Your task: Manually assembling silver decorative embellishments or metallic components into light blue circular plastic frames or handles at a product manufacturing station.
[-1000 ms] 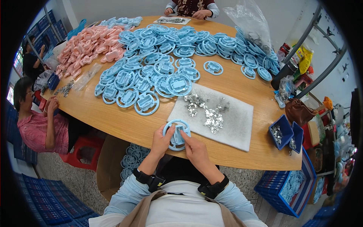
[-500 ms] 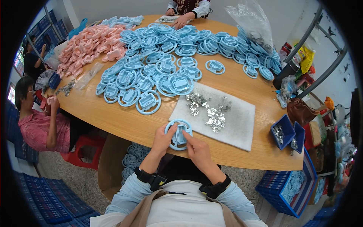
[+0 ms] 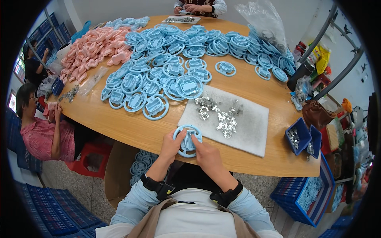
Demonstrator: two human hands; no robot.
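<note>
At the near table edge I hold a light-blue plastic steering-wheel-shaped part point(image 3: 189, 146), a ring with a box-like centre. My left hand point(image 3: 171, 145) is closed on its left side, thumb over the rim. My right hand point(image 3: 208, 158) grips the right side, its thumb pressed on the centre; the fingers below are hidden. Whether a small metal piece sits under that thumb, I cannot tell. Just beyond, to the right, small shiny metal pieces point(image 3: 226, 124) lie in loose heaps on a white foam-like mat point(image 3: 254, 133).
Many similar blue parts point(image 3: 133, 82) are piled beyond my hands, with pink plastic parts point(image 3: 95, 49) at the far left. Blue bins point(image 3: 298, 137) holding metal pieces stand at the right edge. One co-worker point(image 3: 45, 131) sits left; another person's hands point(image 3: 194, 8) work across the table.
My right hand has shifted slightly, its thumb now on the part's centre. Across the table, the other person's hands have drawn back from the pile and come together.
</note>
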